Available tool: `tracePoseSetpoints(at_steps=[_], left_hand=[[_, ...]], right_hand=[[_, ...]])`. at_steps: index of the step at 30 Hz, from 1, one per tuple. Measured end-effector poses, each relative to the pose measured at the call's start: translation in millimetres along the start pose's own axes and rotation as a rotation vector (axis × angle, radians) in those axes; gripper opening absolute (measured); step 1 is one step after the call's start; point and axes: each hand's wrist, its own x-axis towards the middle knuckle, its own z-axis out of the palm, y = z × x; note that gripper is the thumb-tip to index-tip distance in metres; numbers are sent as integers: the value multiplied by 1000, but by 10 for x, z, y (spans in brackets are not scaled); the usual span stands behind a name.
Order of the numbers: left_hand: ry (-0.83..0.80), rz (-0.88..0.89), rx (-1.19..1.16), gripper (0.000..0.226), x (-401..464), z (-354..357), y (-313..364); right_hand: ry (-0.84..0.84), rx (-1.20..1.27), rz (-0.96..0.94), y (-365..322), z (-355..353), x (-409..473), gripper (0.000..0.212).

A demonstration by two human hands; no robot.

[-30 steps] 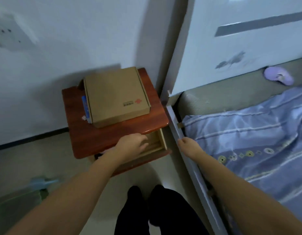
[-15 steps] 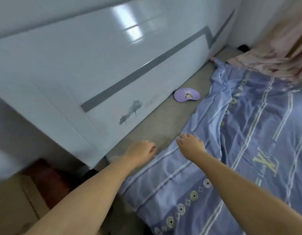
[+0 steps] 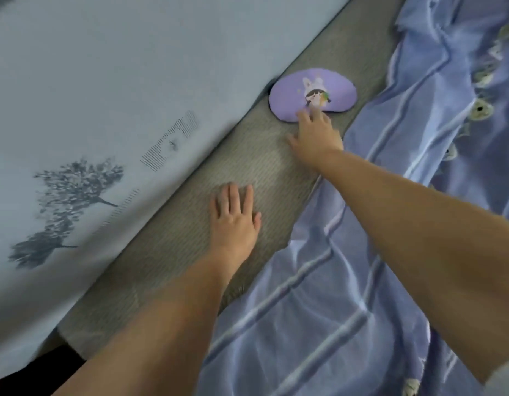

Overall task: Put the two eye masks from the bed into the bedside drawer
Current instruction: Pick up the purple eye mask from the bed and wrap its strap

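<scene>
Lilac fabric eye mask (image 3: 310,92), oval, printed with a small rabbit cartoon. It lies flat on the bare grey mattress strip (image 3: 190,224), beside the headboard (image 3: 133,81).

Eye mask (image 3: 310,92), upper centre: soft purple cloth, matt, printed cartoon rabbit, stitched edge slightly puckered. It lies on the mattress strip (image 3: 207,201) running diagonally through the middle: grey-green woven fabric, ribbed, rough-looking; blanket (image 3: 347,310) on the right is thin blue striped cloth, crumpled, slight sheen. Headboard (image 3: 104,81) at left: smooth pale hard panel, semi-gloss, with a grey printed tree motif.
</scene>
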Motion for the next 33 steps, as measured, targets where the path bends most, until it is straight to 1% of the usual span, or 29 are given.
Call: tracePoseSetpoints(at_steps=[2, 4, 7, 9, 12, 13, 15, 17, 19, 20, 21, 22, 23, 24, 25, 26, 29, 30, 31, 32, 33], left_hand=[[99, 9, -12, 54, -11, 158, 18], [159, 32, 1, 56, 27, 247, -7], [220, 58, 39, 57, 60, 354, -64], [238, 57, 44, 57, 77, 374, -49], [220, 86, 45, 56, 22, 280, -20], [174, 81, 34, 55, 58, 293, -51], [78, 64, -36, 55, 132, 257, -97], [-64, 43, -176, 63, 105, 74, -122], [-218, -47, -488, 73, 46, -231, -128], [-243, -106, -663, 77, -13, -432, -123], [-202, -131, -788, 78, -105, -653, -115], [-129, -127, -878, 75, -240, -902, -103], [-73, -99, -962, 66, -416, -1170, -97], [-59, -72, -1060, 53, -619, -1433, -106], [-101, -36, -1152, 43, -847, -1696, -121], [-171, 7, -1239, 40, -1101, -1954, -145], [-463, 84, -1474, 37, -1973, -2648, -282], [-526, 117, -1532, 38, -2281, -2804, -327], [-538, 136, -1573, 37, -2607, -2930, -357], [-492, 137, -1577, 32, -2943, -3039, -372], [-404, 143, -1536, 26, -3282, -3127, -363]], right_hand=[[32, 10, -41, 13, 180, 230, 58], [107, 16, -39, 11, 300, 424, 58], [284, 14, 2, -29, 417, 568, 40], [299, -9, 3, -16, 375, 586, 38], [259, 48, 9, 55, 189, 460, 44], [245, 125, 28, 33, 175, 431, 44], [276, 300, 30, -12, 165, 239, 41], [297, 470, 30, -67, 65, -188, 36], [267, 693, 77, -114, -184, -601, 30], [213, 828, 98, -155, -328, -818, 29], [148, 962, 114, -202, -477, -1043, 28], [91, 1076, 116, -254, -634, -1276, 26], [43, 1159, 100, -313, -791, -1519, 25], [4, 1212, 81, -380, -941, -1776, 24], [-23, 1244, 60, -449, -1082, -2043, 25], [-38, 1269, 33, -518, -1211, -2309, 26], [14, 1341, -79, -737, -1591, -3131, 27], [37, 1360, -123, -812, -1702, -3430, 27], [57, 1379, -174, -890, -1806, -3744, 28], [75, 1401, -229, -968, -1896, -4062, 30], [90, 1424, -290, -1042, -1966, -4388, 33]])
